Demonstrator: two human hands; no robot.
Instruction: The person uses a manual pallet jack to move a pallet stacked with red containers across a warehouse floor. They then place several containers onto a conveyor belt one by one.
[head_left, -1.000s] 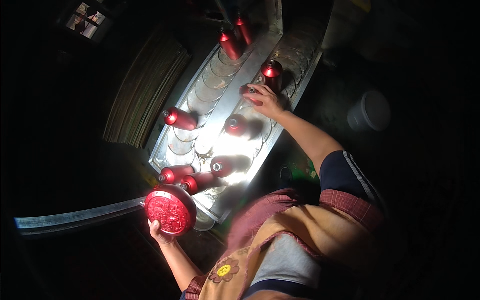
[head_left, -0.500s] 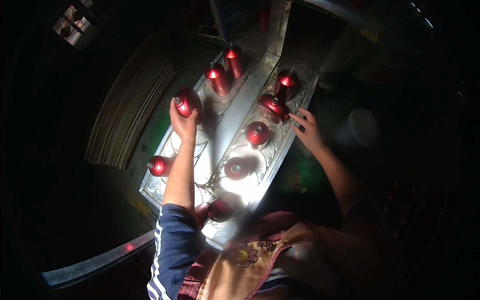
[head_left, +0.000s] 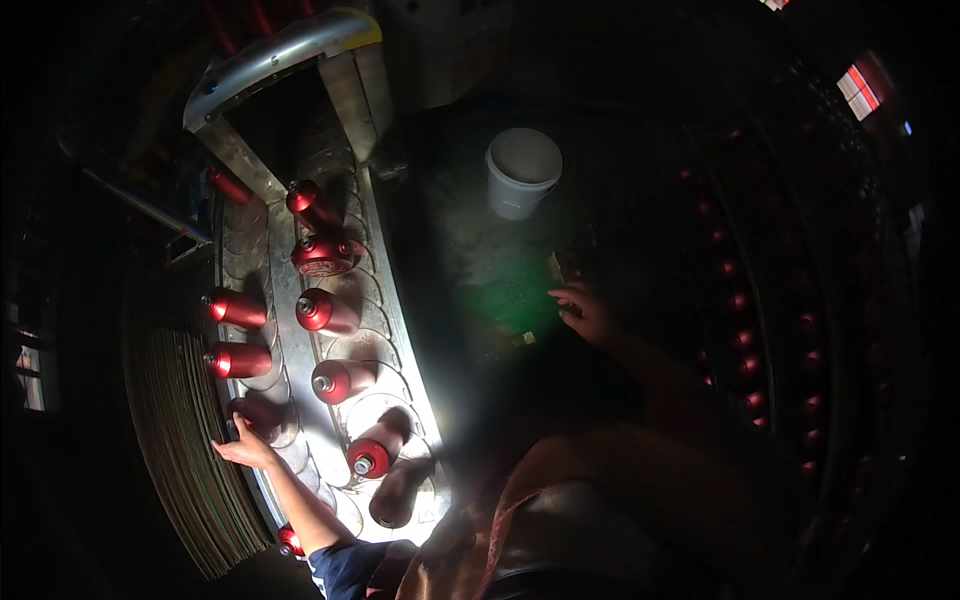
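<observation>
Shiny red bottles with narrow necks stand in two lanes on a metal conveyor [head_left: 295,330] of overlapping rounded plates. My left hand [head_left: 242,450] is by the outer lane, thumb and fingers apart, at the near side of a dark red bottle [head_left: 262,418]; a fingertip seems to touch it. Beyond that bottle are two more, one red bottle [head_left: 240,360] and another red bottle [head_left: 236,308]. In the inner lane, a squat red piece [head_left: 326,255] with a side knob sits among the bottles. My right hand [head_left: 580,308] hangs in shadow right of the conveyor, fingers loosely spread, apparently holding nothing.
A metal frame [head_left: 290,75] arches over the conveyor's far end. A white bucket [head_left: 525,170] stands on the floor beyond my right hand. Left of the conveyor is a curved stack of thin sheets [head_left: 180,420]. Rows of red bottles [head_left: 745,340] fill the dark right side.
The view has swung to the right. My left hand has loosened from the bottle it was gripping, which is on the conveyor. My right hand has left the squat piece and moved away rightward.
</observation>
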